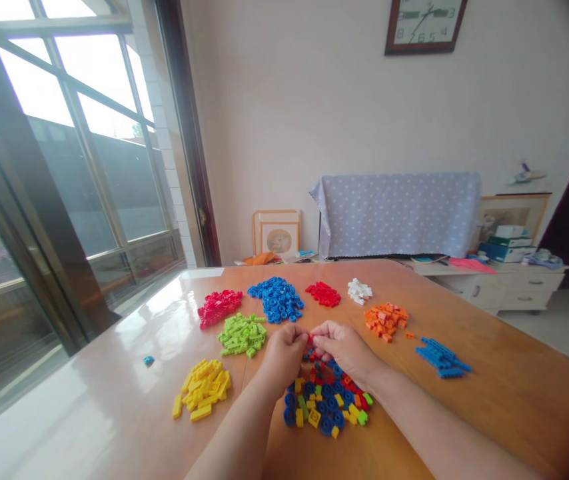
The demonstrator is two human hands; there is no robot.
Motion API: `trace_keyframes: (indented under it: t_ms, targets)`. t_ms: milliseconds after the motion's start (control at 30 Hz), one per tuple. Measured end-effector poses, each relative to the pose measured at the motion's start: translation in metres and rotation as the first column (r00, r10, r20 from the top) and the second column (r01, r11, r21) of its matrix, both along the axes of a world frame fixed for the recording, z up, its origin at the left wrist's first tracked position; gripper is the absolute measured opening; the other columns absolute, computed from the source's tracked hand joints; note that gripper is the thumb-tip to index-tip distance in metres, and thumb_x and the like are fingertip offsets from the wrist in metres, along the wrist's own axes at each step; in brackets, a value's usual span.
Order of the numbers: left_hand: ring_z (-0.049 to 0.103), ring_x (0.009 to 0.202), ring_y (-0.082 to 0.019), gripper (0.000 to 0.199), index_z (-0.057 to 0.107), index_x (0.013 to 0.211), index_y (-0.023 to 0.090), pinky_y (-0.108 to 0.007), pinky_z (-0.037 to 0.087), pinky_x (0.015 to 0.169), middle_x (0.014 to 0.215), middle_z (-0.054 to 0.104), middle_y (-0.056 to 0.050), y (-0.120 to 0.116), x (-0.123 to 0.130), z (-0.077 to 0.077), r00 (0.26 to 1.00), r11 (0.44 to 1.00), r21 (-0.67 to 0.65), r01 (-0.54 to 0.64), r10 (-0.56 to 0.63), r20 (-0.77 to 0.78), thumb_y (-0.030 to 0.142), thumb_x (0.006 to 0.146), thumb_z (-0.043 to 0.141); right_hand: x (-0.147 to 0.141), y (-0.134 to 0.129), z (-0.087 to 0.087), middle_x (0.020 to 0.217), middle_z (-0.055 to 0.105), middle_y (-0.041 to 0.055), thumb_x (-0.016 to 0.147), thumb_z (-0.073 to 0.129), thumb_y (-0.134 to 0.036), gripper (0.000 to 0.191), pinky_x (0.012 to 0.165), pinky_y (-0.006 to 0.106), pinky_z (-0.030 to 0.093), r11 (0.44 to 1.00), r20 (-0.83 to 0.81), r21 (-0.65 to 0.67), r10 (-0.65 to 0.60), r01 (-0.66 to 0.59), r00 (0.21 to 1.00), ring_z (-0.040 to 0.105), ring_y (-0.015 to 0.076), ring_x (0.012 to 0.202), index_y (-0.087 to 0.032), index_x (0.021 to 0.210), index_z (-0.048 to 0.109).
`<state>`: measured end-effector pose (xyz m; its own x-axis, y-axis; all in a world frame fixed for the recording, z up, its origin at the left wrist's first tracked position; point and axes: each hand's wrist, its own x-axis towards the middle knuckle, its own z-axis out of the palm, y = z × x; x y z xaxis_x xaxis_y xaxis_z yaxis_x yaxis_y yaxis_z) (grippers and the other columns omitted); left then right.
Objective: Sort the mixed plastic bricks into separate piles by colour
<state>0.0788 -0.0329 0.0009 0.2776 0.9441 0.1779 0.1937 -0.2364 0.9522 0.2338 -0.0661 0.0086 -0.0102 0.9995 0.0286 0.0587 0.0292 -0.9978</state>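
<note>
My left hand point(287, 350) and my right hand point(337, 343) meet over the middle of the table, fingers pinched together. Between their fingertips is a small red toy brick point(310, 340), partly covered by the fingers; both hands seem to grip it. Just below them lies a mixed pile of bricks point(327, 405), with dark blue round pieces and yellow, red, orange and green ones. The forearms hide part of this pile's edges. Left of my left hand sits a heap of lime green bricks point(242, 335), and nearer to me a heap of yellow bricks point(204, 388).
Farther back on the wooden table point(129, 413) are heaps of crimson bricks point(218, 308), blue round pieces point(277, 300), red bricks point(323, 294) and white bricks point(359, 291). Orange bricks point(386, 321) and long blue bricks point(443, 358) lie right. One blue piece point(148, 361) lies far left.
</note>
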Motion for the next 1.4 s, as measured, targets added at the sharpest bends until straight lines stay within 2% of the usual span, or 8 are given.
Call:
trace_keyframes:
  t_ms: [200,433,667,867,1000,1200,1300,1400]
  targets:
    - [0.053,0.06,-0.011,0.023,0.059,0.079,0.014,-0.021,0.04,0.058,0.066,0.06,-0.001,0.0,0.003,-0.003,0.979,0.996,-0.09,0.015,0.004,0.205,0.037,0.08,0.059,-0.007,0.0,-0.004,0.077,0.066,0.0002,0.08,0.063,-0.037,0.022,0.071,0.026,0.048,0.99,0.039,0.12,-0.077,0.072,0.996,0.059,0.0143,0.073,-0.017,0.09,0.065]
    - [0.052,0.056,-0.01,0.025,0.059,0.077,0.013,-0.021,0.039,0.055,0.062,0.058,-0.001,0.0,0.007,-0.006,0.947,0.983,-0.182,0.005,0.054,0.318,0.037,0.076,0.064,-0.012,0.0,-0.007,0.085,0.069,0.0041,0.081,0.063,-0.038,0.022,0.076,0.03,0.051,0.979,0.057,0.183,-0.1,0.088,0.993,0.064,0.0182,0.081,-0.017,0.09,0.063]
    - [0.055,0.057,-0.012,0.025,0.061,0.074,0.013,-0.022,0.04,0.055,0.062,0.061,-0.003,-0.003,0.009,-0.007,0.932,0.969,-0.246,-0.026,0.113,0.344,0.037,0.073,0.067,-0.015,0.0,-0.012,0.081,0.069,0.0032,0.081,0.063,-0.04,0.023,0.074,0.032,0.051,0.979,0.031,0.184,-0.095,0.088,0.995,0.064,0.0189,0.077,-0.018,0.088,0.063]
    - [0.056,0.057,-0.013,0.025,0.064,0.078,0.012,-0.023,0.04,0.055,0.063,0.062,-0.003,0.002,0.009,-0.011,0.943,0.975,-0.221,0.003,0.07,0.325,0.037,0.073,0.065,-0.016,0.002,-0.012,0.078,0.067,0.0018,0.079,0.064,-0.037,0.021,0.068,0.027,0.049,0.983,-0.018,0.153,-0.103,0.104,0.995,0.061,0.0162,0.074,-0.017,0.087,0.062]
    - [0.062,0.07,-0.017,0.03,0.067,0.086,0.013,-0.026,0.045,0.064,0.075,0.068,-0.007,0.01,0.0,-0.01,0.953,0.98,-0.173,-0.101,0.146,0.266,0.04,0.075,0.061,-0.004,0.006,-0.001,0.074,0.064,0.0002,0.078,0.064,-0.036,0.021,0.059,0.023,0.046,0.971,-0.066,0.084,-0.22,0.225,0.973,0.059,0.0135,0.069,-0.018,0.089,0.063]
    - [0.063,0.075,-0.019,0.033,0.065,0.089,0.013,-0.029,0.045,0.068,0.086,0.07,-0.011,0.015,-0.015,0.0,0.939,0.955,-0.149,-0.255,0.281,0.198,0.043,0.077,0.056,0.035,0.041,0.021,0.077,0.068,0.005,0.072,0.07,-0.022,0.015,0.066,0.025,0.056,0.937,-0.302,-0.065,-0.347,0.344,0.888,0.066,0.0139,0.071,-0.017,0.082,0.059]
    - [0.063,0.077,-0.02,0.033,0.064,0.089,0.014,-0.029,0.044,0.067,0.086,0.07,-0.011,0.012,-0.016,0.005,0.937,0.952,-0.153,-0.264,0.291,0.193,0.043,0.077,0.056,0.054,0.069,0.027,0.073,0.067,0.0044,0.072,0.068,-0.015,0.014,0.063,0.024,0.057,0.913,-0.271,-0.113,-0.409,0.393,0.872,0.066,0.013,0.066,-0.016,0.082,0.059]
    - [0.062,0.077,-0.02,0.032,0.064,0.089,0.014,-0.029,0.044,0.066,0.086,0.07,-0.011,0.008,-0.017,0.011,0.932,0.949,-0.165,-0.268,0.299,0.207,0.042,0.076,0.056,0.067,0.098,0.023,0.07,0.064,0.0021,0.071,0.069,-0.01,0.017,0.059,0.022,0.058,0.882,-0.229,-0.14,-0.47,0.449,0.852,0.064,0.0116,0.06,-0.016,0.083,0.059]
